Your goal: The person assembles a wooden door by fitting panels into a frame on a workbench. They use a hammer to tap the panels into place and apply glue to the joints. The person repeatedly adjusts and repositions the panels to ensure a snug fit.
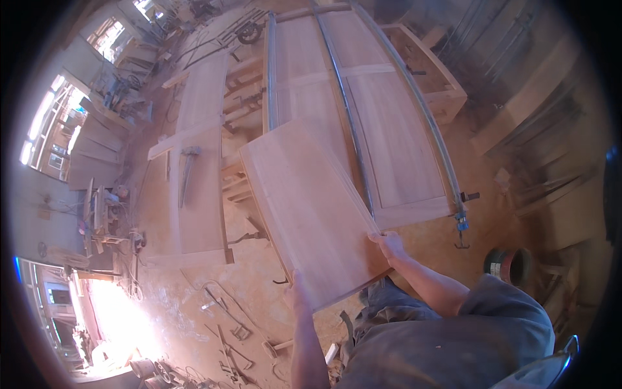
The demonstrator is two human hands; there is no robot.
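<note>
A flat wooden panel (311, 207) with stepped edges slants in front of me. My left hand (297, 293) grips its near left edge, while my right hand (387, 247) is closed on its right edge. The panel's far part covers some of a wooden door frame (382, 129) with set-in panels. Long metal bar clamps (350, 110) run lengthwise over that frame. Whether the held panel touches the frame beneath, I cannot tell. Left of it lies another panelled door assembly (201, 142), with a hammer (186, 172) resting on top.
On the dusty floor at the lower left lie several metal clamps (236, 330). A round bucket-like container (506, 266) stands at the right. Long boards (525, 104) lean along the right side. A blue clamp end (462, 222) juts from the frame's near right corner.
</note>
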